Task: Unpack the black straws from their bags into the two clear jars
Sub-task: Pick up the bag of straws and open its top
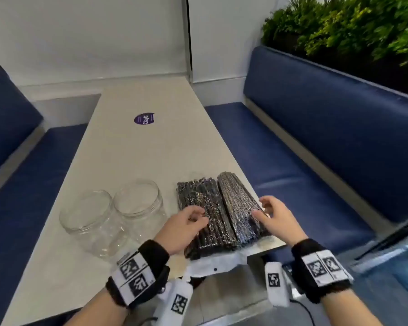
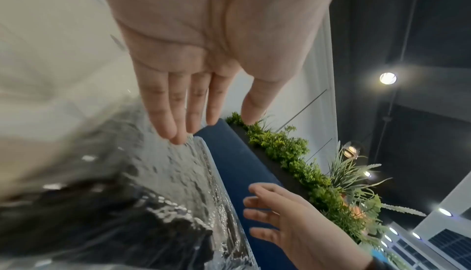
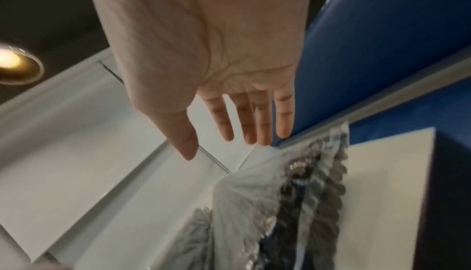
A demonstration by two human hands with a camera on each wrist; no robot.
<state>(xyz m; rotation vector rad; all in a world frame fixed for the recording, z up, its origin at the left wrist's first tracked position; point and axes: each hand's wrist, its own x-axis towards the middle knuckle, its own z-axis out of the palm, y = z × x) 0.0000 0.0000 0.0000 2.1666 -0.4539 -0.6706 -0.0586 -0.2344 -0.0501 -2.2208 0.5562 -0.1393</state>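
Observation:
Two clear plastic bags of black straws lie side by side on the table's near right part, the left bag (image 1: 198, 198) and the right bag (image 1: 236, 196). Two empty clear jars (image 1: 87, 222) (image 1: 139, 201) stand without lids to their left. My left hand (image 1: 199, 216) hovers over the left bag with fingers relaxed and holds nothing. My right hand (image 1: 262, 208) is spread over the right bag's near right edge. The left wrist view shows the left hand (image 2: 203, 125) with straight fingers just above a bag (image 2: 153, 183). In the right wrist view the right hand (image 3: 229, 143) is open above a bag (image 3: 293, 203).
The long pale table (image 1: 132, 149) carries a round purple sticker (image 1: 144, 118) farther back. Blue padded benches run along its right side (image 1: 292, 172) and left side (image 1: 21, 172). Green plants (image 1: 351, 31) top the right bench. The bags' white near ends overhang the table's edge.

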